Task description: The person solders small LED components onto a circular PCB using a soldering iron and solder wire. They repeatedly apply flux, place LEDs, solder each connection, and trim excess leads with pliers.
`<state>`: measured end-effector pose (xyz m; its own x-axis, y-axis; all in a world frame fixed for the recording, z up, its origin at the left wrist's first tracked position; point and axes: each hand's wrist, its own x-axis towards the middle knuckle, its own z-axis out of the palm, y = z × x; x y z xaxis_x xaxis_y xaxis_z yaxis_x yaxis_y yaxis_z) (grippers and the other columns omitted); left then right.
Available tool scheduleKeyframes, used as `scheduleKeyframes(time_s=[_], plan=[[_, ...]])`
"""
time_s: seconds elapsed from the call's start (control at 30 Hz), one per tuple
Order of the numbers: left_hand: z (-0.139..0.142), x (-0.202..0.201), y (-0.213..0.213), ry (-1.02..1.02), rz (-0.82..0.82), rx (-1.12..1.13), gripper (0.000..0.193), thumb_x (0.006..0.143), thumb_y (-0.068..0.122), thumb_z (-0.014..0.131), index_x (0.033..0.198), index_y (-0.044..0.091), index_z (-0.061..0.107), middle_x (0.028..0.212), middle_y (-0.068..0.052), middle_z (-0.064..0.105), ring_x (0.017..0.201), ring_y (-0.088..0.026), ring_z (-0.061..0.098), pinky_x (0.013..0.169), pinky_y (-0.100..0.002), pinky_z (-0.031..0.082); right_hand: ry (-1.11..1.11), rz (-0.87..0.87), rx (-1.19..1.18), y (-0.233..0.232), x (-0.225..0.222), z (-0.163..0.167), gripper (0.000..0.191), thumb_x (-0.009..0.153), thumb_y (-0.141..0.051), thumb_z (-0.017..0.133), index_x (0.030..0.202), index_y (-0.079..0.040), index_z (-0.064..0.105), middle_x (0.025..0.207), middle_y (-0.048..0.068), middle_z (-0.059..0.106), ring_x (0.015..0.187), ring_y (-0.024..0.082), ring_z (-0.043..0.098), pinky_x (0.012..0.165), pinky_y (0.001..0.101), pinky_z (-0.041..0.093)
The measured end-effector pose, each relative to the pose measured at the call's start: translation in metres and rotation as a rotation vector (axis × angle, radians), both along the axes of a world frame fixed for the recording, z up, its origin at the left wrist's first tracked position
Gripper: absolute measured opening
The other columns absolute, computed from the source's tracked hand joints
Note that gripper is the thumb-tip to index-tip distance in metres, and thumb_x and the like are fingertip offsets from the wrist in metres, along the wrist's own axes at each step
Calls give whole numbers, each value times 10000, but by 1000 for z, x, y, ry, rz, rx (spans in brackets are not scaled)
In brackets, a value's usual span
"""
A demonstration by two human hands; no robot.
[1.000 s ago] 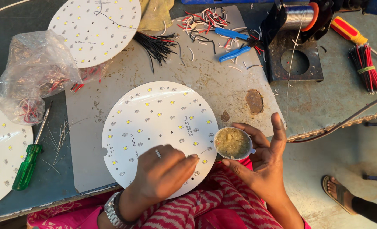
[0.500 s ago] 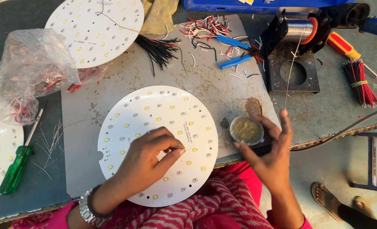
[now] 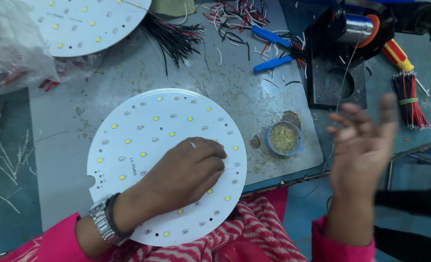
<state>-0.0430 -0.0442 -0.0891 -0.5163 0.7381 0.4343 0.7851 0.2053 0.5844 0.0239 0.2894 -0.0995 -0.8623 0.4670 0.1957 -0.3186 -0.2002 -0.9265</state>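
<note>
A round white LED board (image 3: 142, 126) lies on the grey mat in front of me, its lower edge over my lap. My left hand (image 3: 186, 170), with a metal watch on the wrist, rests on the board's lower right part. Its fingers are curled and pinch a thin wire piece (image 3: 231, 169) that points at the board's right rim. A small blue-rimmed tin of yellowish paste (image 3: 284, 138) stands on the mat just right of the board. My right hand (image 3: 363, 145) hovers blurred to the right of the tin, fingers spread, holding nothing.
A second LED board (image 3: 79, 19) and a clear plastic bag (image 3: 11, 53) sit at the back left. Behind are black wires (image 3: 176, 39), blue-handled cutters (image 3: 273, 48), a solder spool on a black stand (image 3: 356, 29), a red-yellow screwdriver (image 3: 397, 53) and a red wire bundle (image 3: 409, 102).
My right hand set the paste tin down on the mat and lifted away open. My left hand slid across the board toward its right side.
</note>
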Motion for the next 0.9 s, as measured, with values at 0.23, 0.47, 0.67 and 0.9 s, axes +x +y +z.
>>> scheduleKeyframes(time_s=[0.23,0.47,0.67,0.9], plan=[[-9,0,15,15,0,10,141,882,118,695,963,5,666,1173,-167,677,1166,-353,629,1055,-466,487,6,-212,95,70,-58,8,694,1107,-55,698,1637,-153,259,1236,125,637,884,157,602,802,294,512],[7,-7,11,75,77,48,100,844,108,709,887,37,653,1108,-108,690,1182,-308,642,1039,-477,479,16,-360,346,114,-119,-6,445,1175,-59,720,1516,-66,435,847,36,529,648,104,545,543,241,403],[13,-3,12,-5,89,103,80,838,73,711,833,53,634,1086,-70,697,1092,-276,664,954,-424,525,9,-394,393,135,-138,-15,428,1124,-128,705,1450,-91,430,936,29,582,641,85,484,547,234,353],[5,-3,24,-28,29,109,94,822,78,722,808,64,630,1074,-56,702,1058,-259,672,933,-421,525,90,-470,180,125,-136,-7,475,1140,-214,791,1377,-83,401,1009,61,645,637,100,468,533,255,309]])
